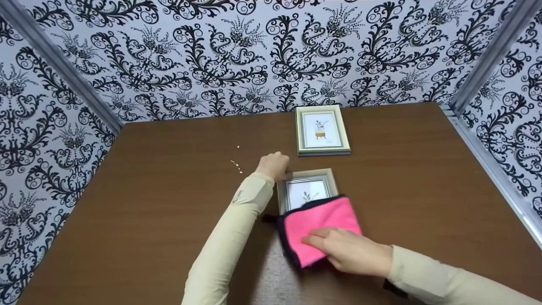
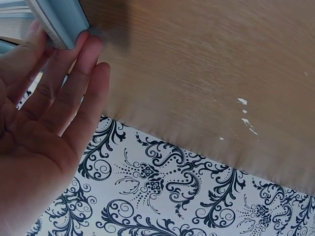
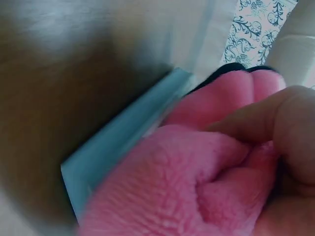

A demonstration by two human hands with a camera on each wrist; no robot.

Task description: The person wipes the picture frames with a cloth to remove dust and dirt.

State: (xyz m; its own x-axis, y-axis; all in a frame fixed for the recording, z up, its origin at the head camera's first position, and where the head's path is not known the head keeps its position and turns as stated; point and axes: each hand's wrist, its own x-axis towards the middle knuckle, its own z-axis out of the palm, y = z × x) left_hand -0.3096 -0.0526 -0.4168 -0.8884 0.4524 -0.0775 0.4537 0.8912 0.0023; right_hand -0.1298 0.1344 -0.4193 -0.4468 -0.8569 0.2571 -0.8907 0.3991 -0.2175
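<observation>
My left hand (image 1: 274, 165) holds the far left corner of a picture frame (image 1: 311, 174) with a pale border. In the left wrist view the thumb and fingers (image 2: 87, 55) pinch that corner, and the frame's blue-grey side (image 2: 74, 22) shows. Bunched in my right hand (image 1: 358, 253) is a pink cloth (image 1: 328, 216) with a dark edge, fleecy in the right wrist view. It lies over the near part of the frame, hiding the lower half of its plant picture. The blue side (image 3: 125, 123) of the frame passes beneath the cloth in the right wrist view.
A second picture frame (image 1: 324, 149) with a potted-plant print lies farther back, close to the patterned wall (image 1: 237, 59). Several small white marks (image 1: 236, 164) dot the brown tabletop (image 1: 178, 178) left of my left hand. Grey strips line the wall corners.
</observation>
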